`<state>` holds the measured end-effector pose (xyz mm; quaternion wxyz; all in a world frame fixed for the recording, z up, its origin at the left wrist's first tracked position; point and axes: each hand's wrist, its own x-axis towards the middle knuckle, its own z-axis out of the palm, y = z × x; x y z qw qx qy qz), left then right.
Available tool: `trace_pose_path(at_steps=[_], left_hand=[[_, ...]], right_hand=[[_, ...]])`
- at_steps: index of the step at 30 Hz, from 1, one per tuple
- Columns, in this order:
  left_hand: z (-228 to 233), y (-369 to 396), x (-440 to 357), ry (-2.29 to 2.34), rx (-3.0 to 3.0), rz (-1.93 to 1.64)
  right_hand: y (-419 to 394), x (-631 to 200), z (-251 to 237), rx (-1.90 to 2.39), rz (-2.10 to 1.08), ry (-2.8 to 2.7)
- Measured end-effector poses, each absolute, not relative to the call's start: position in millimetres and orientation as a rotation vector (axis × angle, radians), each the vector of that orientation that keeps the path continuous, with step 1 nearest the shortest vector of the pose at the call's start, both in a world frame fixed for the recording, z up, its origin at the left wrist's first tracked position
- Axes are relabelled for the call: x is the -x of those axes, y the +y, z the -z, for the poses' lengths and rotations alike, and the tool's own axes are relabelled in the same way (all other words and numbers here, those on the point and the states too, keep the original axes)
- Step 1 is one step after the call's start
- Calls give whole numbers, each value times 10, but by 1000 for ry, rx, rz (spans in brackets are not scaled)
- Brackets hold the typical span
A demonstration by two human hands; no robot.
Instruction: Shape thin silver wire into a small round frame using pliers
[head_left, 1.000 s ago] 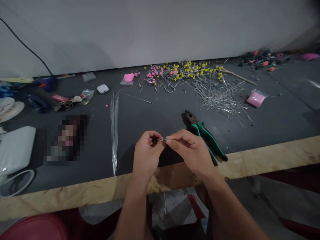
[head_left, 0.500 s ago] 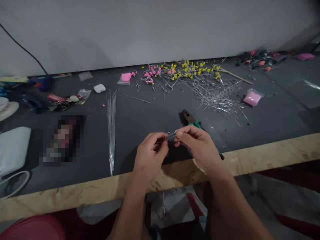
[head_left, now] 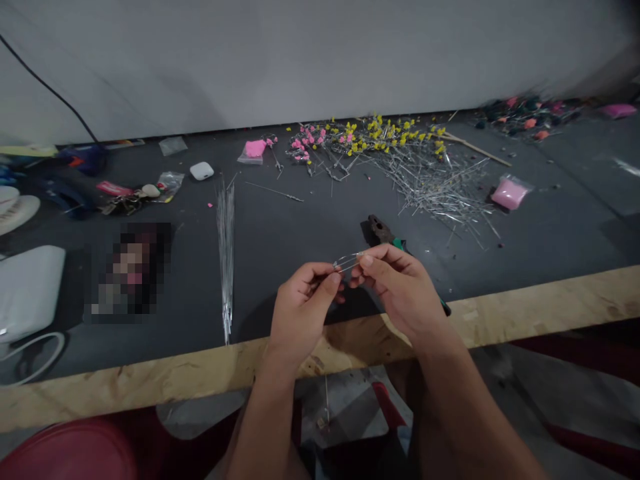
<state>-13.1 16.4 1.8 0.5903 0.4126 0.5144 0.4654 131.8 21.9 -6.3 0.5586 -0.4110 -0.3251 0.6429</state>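
Note:
Between my two hands, near the table's front edge, is a thin silvery wire (head_left: 349,261) bent into narrow strands. My left hand (head_left: 306,303) pinches its left end between thumb and fingertips. The other end is in the closed fingertips of my right hand (head_left: 397,283). Behind the right hand lies a pair of pliers (head_left: 381,230) with dark jaws and green handles, partly covered by that hand. A bundle of straight wires (head_left: 227,260) lies to the left of my left hand.
Toward the wall lie wire stems with yellow clay bits (head_left: 385,137), pink-tipped stems (head_left: 306,141) and a loose wire pile (head_left: 440,190). Bags of pink clay (head_left: 510,193), a white case (head_left: 201,171), keys (head_left: 123,202) and a white box (head_left: 33,290) are around. A wooden edge (head_left: 190,383) runs along the front.
The wire between my hands has tilted a little, its right end rising, and its strands show more clearly. Both hands keep their pinch. The whole view has shifted slightly.

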Motion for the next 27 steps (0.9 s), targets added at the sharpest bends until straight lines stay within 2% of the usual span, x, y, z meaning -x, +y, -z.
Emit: trace_pose_path(at_steps=[7,16,27], left_hand=[[-23,154,190,1153,-1002,-1012],[-43,135,292,986,-948,-929],[-21,144,238,1037,-884,-1073]], right_hand=[[234,-1328,33,980,-1556,-717],[246,-1407,31,932,-1790,-700],[249,-1317,18,912,-1700,-593]])
